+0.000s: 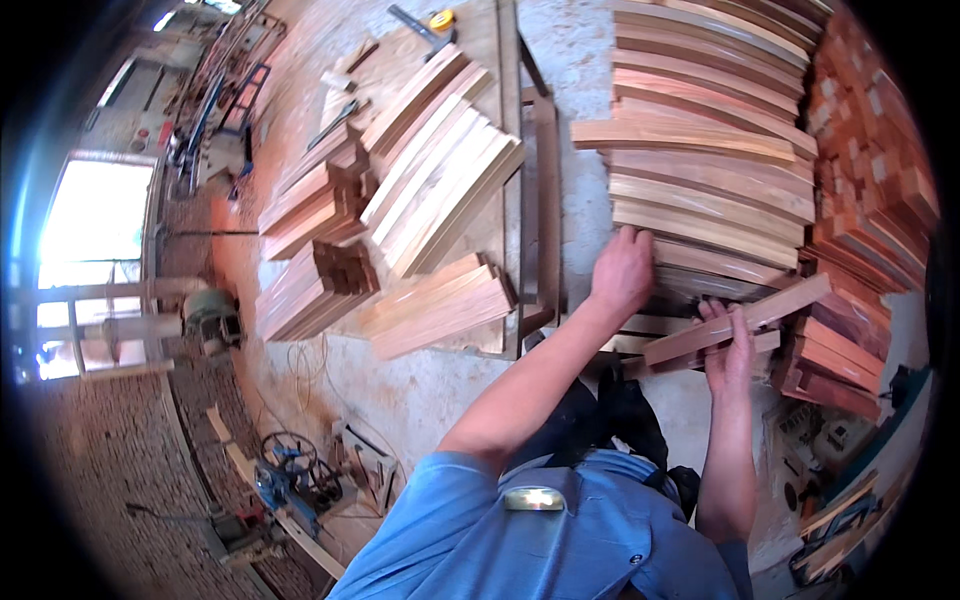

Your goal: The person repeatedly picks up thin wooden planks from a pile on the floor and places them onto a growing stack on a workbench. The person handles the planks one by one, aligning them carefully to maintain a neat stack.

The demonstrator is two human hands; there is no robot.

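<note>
A short wooden board [790, 302] lies slantwise in my right hand [730, 350], whose thumb and fingers close around its middle. To its left, my left hand [623, 272] is closed at the left end of a wooden slat [700, 258] in the stack; the fingertips are partly hidden. The stack [710, 190] of long slats runs away from me, its pieces laid side by side. One lighter slat [690, 138] lies across the top and sticks out to the left. Another pale piece [765, 342] shows just under the board in my right hand.
On the left stands a wooden workbench [440, 245] with several bundles of cut boards [445, 190]. A metal square [418, 26] and a yellow tape measure [442, 19] lie at its far end. Reddish wood blocks [870, 170] are piled at the right. A blue machine [290, 475] stands lower left.
</note>
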